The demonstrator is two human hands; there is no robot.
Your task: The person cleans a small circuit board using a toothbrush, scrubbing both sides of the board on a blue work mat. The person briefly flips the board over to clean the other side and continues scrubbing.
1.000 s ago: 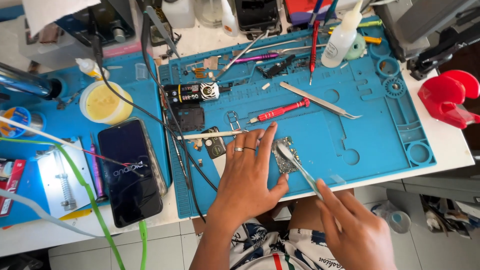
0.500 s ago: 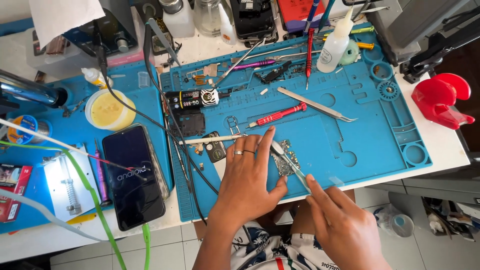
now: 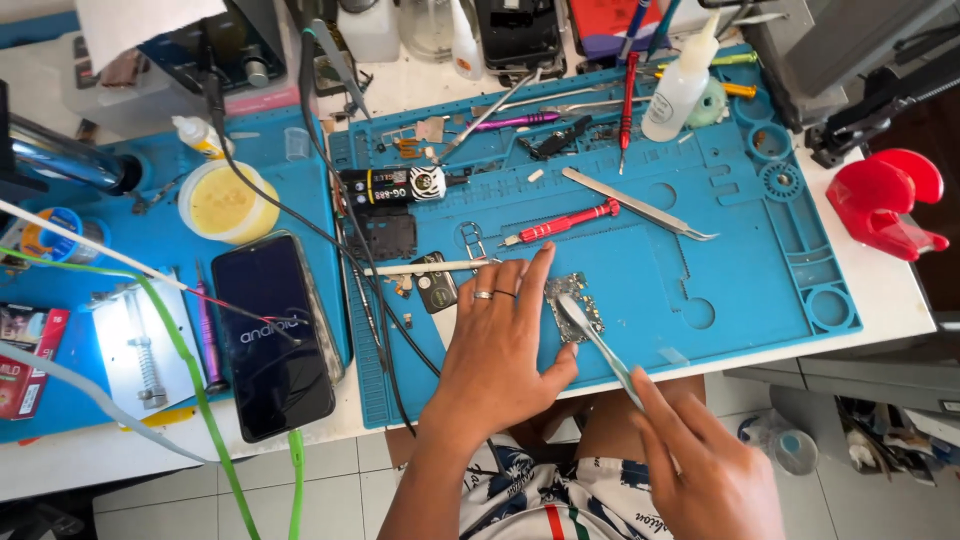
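My left hand (image 3: 497, 345), with two rings on it, lies flat on the blue work mat (image 3: 740, 270); its thumb and forefinger frame a small circuit board (image 3: 578, 297). My right hand (image 3: 700, 465) grips a slim metal tool with a flat tip (image 3: 592, 335) that rests on the board. Beside the left hand's fingers lie a small black part (image 3: 435, 288) and a white rod (image 3: 425, 268).
A red screwdriver (image 3: 560, 223), steel tweezers (image 3: 640, 205), a black cylindrical tool (image 3: 395, 186) and a white squeeze bottle (image 3: 680, 85) sit on the mat. To the left are a lit phone (image 3: 275, 335), a yellow paste tub (image 3: 225, 200), cables and a metal clamp (image 3: 135, 345).
My right hand moved up and left, bringing the tool tip onto the board. My left hand stayed planted on the mat.
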